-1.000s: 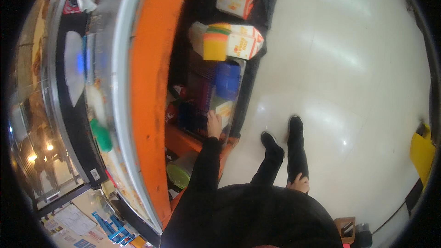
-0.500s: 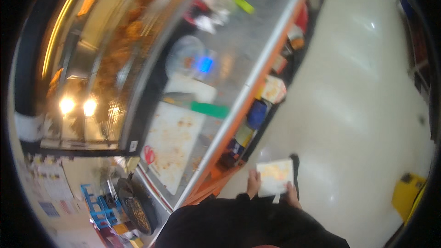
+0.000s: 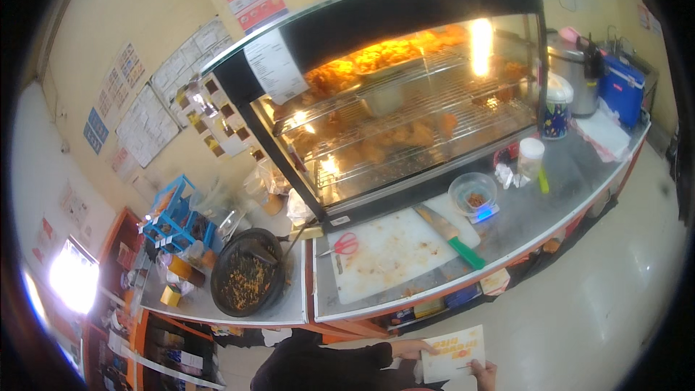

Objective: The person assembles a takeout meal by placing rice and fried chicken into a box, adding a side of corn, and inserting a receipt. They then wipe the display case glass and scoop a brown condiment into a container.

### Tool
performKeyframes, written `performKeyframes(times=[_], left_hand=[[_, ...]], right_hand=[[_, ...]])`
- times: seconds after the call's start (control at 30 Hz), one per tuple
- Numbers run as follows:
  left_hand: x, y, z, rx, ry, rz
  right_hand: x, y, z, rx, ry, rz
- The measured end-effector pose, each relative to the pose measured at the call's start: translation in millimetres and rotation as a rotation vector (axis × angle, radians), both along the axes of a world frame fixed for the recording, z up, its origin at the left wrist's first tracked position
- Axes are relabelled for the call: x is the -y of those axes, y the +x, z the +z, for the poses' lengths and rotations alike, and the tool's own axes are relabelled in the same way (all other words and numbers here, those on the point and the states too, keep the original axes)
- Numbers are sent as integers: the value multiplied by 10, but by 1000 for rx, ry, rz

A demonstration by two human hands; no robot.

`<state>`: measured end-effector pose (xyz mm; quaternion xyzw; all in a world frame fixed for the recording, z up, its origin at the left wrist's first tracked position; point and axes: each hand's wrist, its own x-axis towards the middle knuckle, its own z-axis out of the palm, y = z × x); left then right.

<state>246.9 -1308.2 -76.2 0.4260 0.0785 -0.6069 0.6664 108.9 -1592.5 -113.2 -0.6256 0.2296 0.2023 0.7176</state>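
A flat white paper packet [image 3: 455,352] with orange-yellow print is in front of me, past the counter's front edge. My left hand [image 3: 414,348] is closed on its left side. At its lower right corner my right hand [image 3: 483,374] grips it, thumb on the front face. Whether anything is inside the packet cannot be seen. On the counter ahead lies a white cutting board [image 3: 384,257], stained with crumbs. A knife with a green handle [image 3: 465,252] rests across its right side, and red-handled scissors [image 3: 346,245] lie at its left.
Behind the board stands a lit glass cabinet [image 3: 405,108] with fried food on racks. A clear bowl [image 3: 472,194] sits by a small scale [image 3: 483,214] with a blue display. Left is a black pan [image 3: 246,275] of crumbly food. A blue cooler box [image 3: 621,87] stands far right.
My view has swung left and levelled, bringing the cabinet and left counter into full sight. The packet stays in both hands and now appears lower, in front of the counter.
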Motion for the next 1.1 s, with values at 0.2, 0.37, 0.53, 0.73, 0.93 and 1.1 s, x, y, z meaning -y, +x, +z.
performKeyframes(times=[0.2, 0.37, 0.53, 0.73, 0.93, 1.1], left_hand=[[-103, 55, 324, 833, 197, -111], [-127, -174, 396, 1469, 361, -225], [-89, -334, 368, 1706, 416, -389], [-77, -126, 345, 1340, 550, -159], [-80, 136, 256, 858, 355, -245], [85, -38, 265, 882, 285, -187]], right_hand=[[-189, 387, 86, -75, -215, 355], [-500, 345, 381, -148, 811, -444], [-740, 417, 106, -12, 702, -478], [-614, 245, 95, 5, 395, -333], [-651, 363, 712, 145, 661, -424], [-710, 424, 621, 157, 875, -574]])
